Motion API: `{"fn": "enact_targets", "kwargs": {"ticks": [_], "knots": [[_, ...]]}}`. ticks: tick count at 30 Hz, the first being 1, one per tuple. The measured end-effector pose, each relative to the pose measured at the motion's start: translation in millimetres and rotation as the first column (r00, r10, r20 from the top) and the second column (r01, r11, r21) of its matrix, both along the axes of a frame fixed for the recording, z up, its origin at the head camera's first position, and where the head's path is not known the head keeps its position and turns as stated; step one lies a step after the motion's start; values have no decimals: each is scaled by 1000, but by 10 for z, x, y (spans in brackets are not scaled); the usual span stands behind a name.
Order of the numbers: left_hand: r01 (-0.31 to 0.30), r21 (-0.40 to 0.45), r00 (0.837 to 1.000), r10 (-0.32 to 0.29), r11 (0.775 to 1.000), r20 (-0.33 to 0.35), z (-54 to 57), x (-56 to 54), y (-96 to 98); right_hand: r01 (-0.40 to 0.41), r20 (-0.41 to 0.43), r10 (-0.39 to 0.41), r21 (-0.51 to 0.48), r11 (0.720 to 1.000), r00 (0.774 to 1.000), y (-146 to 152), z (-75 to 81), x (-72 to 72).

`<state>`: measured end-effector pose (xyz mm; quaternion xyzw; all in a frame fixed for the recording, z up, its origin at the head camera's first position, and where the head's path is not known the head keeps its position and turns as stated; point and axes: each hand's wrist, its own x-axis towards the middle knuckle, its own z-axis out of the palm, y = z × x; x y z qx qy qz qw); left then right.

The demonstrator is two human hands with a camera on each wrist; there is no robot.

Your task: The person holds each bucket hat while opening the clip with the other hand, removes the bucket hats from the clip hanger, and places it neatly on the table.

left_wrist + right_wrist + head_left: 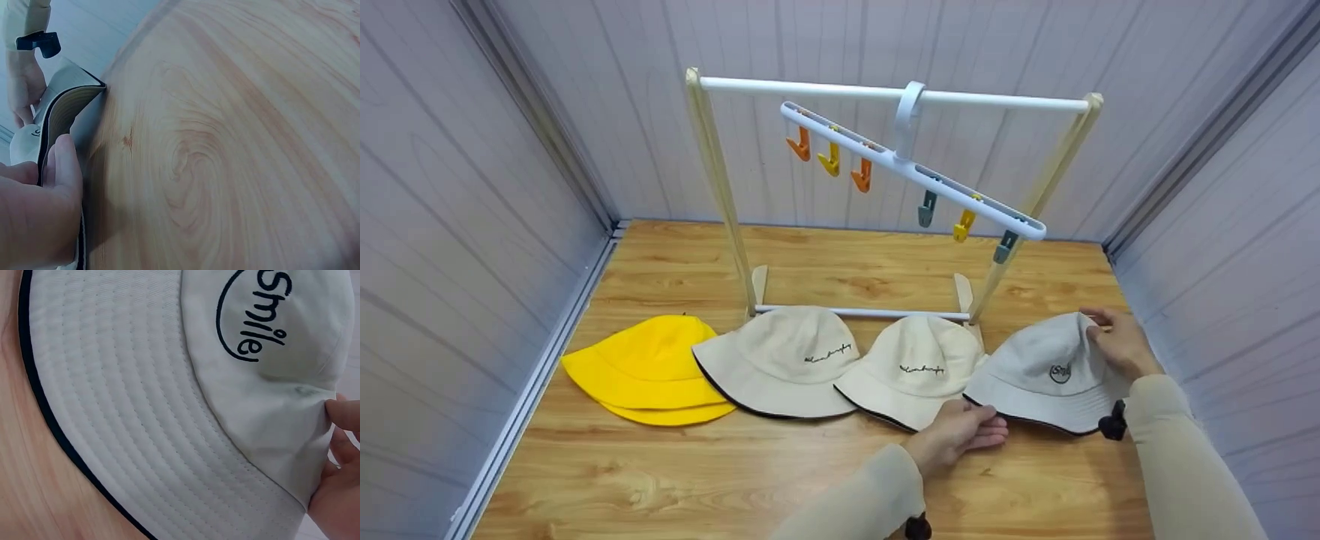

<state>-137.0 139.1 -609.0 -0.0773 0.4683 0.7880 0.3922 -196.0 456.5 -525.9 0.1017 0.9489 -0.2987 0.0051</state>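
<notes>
A light grey bucket hat (1035,360) with a dark-edged brim and a "Smile" print lies at the right end of a row of hats. My left hand (960,431) pinches its brim at the front left corner, thumb above and fingers beneath, as the left wrist view shows. On the far right side, my right hand (1121,345) grips the crown; in the right wrist view the thumb and fingers (343,416) pinch the cloth into a fold. Directly left of it lies a cream bucket hat (922,360) with dark script, partly behind my left hand.
A larger beige bucket hat (795,360) and stacked yellow hats (652,367) continue the row leftward. Behind stands a rack (810,88) carrying a white hanger (900,161) with several coloured clips (928,210). Panel walls (1245,225) enclose the wooden table (697,480).
</notes>
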Motion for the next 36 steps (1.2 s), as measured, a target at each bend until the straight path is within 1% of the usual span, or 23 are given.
{"fn": "enact_targets", "kwargs": {"ticks": [6, 11, 15, 17, 20, 23, 25, 28, 31, 32, 34, 36], "knots": [[10, -44, 1000, -10, 999, 1, 45, 5, -5, -10, -56, 12, 27, 1000, 998, -25, -98, -13], [24, -39, 1000, -23, 999, 13, 56, 5, -24, -62, -70, 64, 31, 998, 995, -56, -109, -4], [82, -20, 996, -81, 996, 35, 50, -37, -70, -89, -60, 91, 40, 995, 994, -50, -99, 14], [117, -25, 992, -116, 993, 42, 54, -70, -111, -80, -44, 82, 47, 996, 996, -45, -88, 31], [168, -44, 986, -167, 985, 27, 68, -123, -190, -60, -26, 62, 51, 997, 998, -34, -63, 60], [197, -75, 979, -200, 977, -28, 100, -172, -290, -41, -7, 42, 45, 998, 999, -25, -14, 82], [196, -102, 976, -204, 975, -70, 129, -198, -366, -29, 5, 29, 34, 999, 1000, -26, 35, 99], [168, -164, 973, -190, 972, -129, 193, -244, -492, 0, 24, 0, 12, 1000, 1000, -45, 126, 134], [143, -217, 964, -185, 966, -193, 267, -333, -652, 9, 9, -9, 14, 1000, 1000, -78, 228, 174], [136, -230, 958, -187, 964, -217, 296, -376, -715, 8, 3, -8, 16, 1000, 1000, -94, 265, 188], [116, -264, 942, -190, 958, -276, 353, -473, -853, -2, -15, 2, 29, 1000, 1000, -124, 340, 216], [91, -302, 914, -200, 949, -353, 413, -581, -1021, -11, -31, 12, 41, 999, 999, -153, 416, 248]]}}
